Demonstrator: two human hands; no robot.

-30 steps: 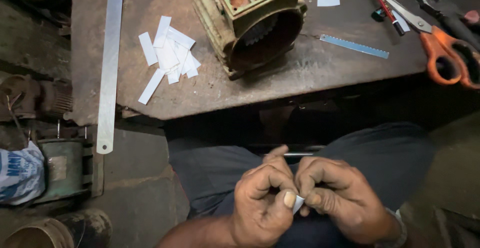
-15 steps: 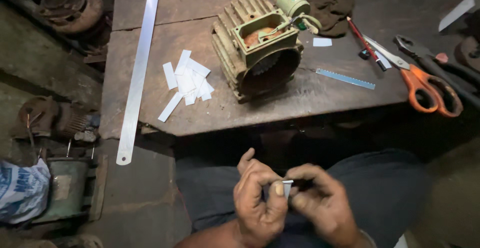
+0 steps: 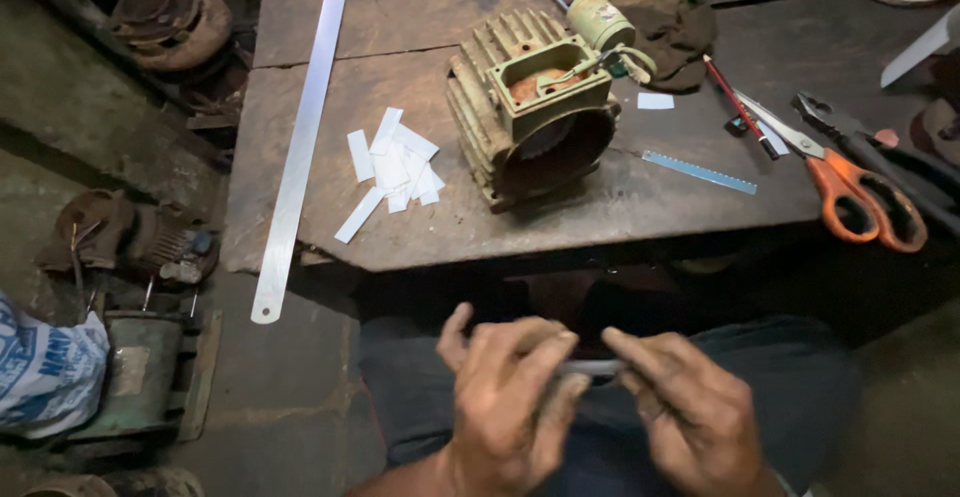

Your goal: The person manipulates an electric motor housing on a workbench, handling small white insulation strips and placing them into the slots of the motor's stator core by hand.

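Your left hand (image 3: 515,397) and right hand (image 3: 690,417) have drawn apart since before, each grip now pinching an end of the flattened white strip (image 3: 590,367).

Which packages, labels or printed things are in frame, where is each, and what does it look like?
Sack: far left on the floor, bulging white bag with blue print.
Sticker on the capacitor: on the pale green cylinder atop the motor housing, too small to make out.
Blue ruler: flat on the bench, right of the housing, thin strip with fine markings.
No screens or signs.
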